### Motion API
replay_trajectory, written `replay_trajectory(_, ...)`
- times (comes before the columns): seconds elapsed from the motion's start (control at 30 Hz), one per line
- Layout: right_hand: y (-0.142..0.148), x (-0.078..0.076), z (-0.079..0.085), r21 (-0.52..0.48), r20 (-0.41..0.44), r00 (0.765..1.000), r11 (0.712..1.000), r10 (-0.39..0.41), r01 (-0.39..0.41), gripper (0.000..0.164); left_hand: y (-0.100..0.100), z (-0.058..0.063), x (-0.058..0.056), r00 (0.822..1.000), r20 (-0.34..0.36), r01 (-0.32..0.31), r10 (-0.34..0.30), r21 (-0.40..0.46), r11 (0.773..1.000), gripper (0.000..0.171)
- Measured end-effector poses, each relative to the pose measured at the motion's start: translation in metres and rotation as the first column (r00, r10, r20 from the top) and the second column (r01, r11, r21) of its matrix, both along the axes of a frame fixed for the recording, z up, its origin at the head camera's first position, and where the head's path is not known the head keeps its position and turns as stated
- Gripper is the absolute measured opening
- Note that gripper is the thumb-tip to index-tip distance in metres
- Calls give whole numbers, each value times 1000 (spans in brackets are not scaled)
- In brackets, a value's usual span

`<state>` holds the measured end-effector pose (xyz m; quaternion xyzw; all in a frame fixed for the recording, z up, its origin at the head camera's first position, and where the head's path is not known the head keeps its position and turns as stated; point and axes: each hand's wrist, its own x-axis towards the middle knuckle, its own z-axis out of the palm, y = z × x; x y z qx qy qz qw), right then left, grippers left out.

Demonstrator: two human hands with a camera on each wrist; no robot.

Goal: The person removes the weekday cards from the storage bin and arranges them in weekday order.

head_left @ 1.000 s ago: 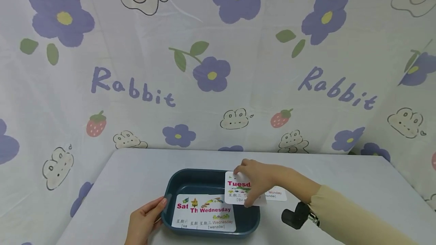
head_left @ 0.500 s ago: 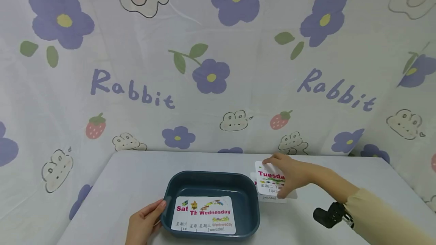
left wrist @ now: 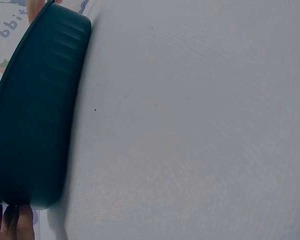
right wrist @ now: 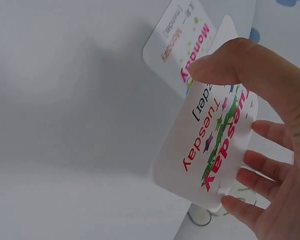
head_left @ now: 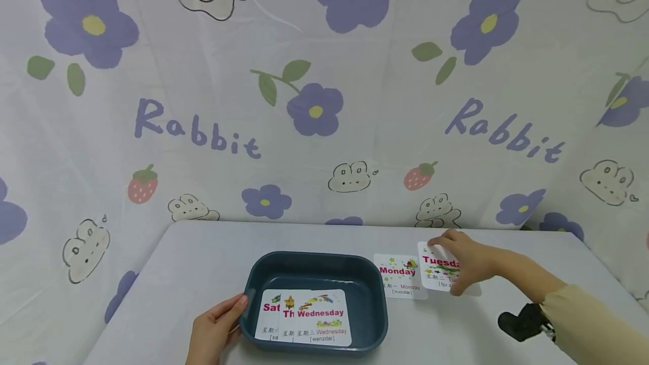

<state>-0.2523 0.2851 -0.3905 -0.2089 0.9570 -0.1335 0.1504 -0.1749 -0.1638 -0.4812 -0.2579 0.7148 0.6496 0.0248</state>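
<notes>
My right hand (head_left: 471, 261) grips the Tuesday card (head_left: 439, 268) by its opposite edges, thumb on the near edge and fingers along the far one. In the right wrist view the Tuesday card (right wrist: 210, 135) is tilted above the table, overlapping a corner of the Monday card (right wrist: 177, 45). That Monday card (head_left: 398, 279) lies face up just right of the dark blue tray (head_left: 375, 275). My left hand (head_left: 218, 325) holds the tray's left end, thumb on the rim and fingers below it. Inside the tray, overlapping cards show, with the Wednesday card (head_left: 324, 320) on top.
The white table (head_left: 167, 275) reaches back to a hanging cloth (head_left: 380, 106) printed with flowers and rabbits. A black wrist camera (head_left: 522, 323) is strapped at the right sleeve. The tray's long outer wall (left wrist: 40, 110) fills the left of the left wrist view.
My right hand has carried the Tuesday card rightward from over the tray, past the Monday card, which is now mostly uncovered. The left hand and tray stay put.
</notes>
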Motion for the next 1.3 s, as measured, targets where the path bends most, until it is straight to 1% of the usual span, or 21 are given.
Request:
replay_trajectory(0.17, 16, -4, -4, 19, 9, 1000, 1000, -19, 19, 89, 0, 0, 0, 1000, -5, -2, 2, 6, 1000, 67)
replay_trajectory(0.37, 27, -6, -16, 31, 46, 997, 998, -61, 60, 90, 0, 1, 1, 1000, -10, 4, -4, 7, 1000, 66)
replay_trajectory(0.63, 25, -11, -32, 53, 83, 994, 996, -72, 68, 89, -2, 3, 1, 1000, 4, -10, 10, 37, 999, 67)
replay_trajectory(0.87, 22, -16, -44, 83, 104, 991, 994, -79, 70, 87, -2, 2, 2, 1000, 3, -8, 8, 38, 999, 66)
replay_trajectory(1.07, 18, -17, -49, 96, 113, 990, 993, -83, 72, 87, -1, 0, 1, 1000, -2, -7, 7, 25, 1000, 67)
replay_trajectory(1.3, 19, -18, -55, 112, 138, 984, 989, -111, 96, 89, -1, -1, 0, 1000, 7, -13, 12, 21, 1000, 64)
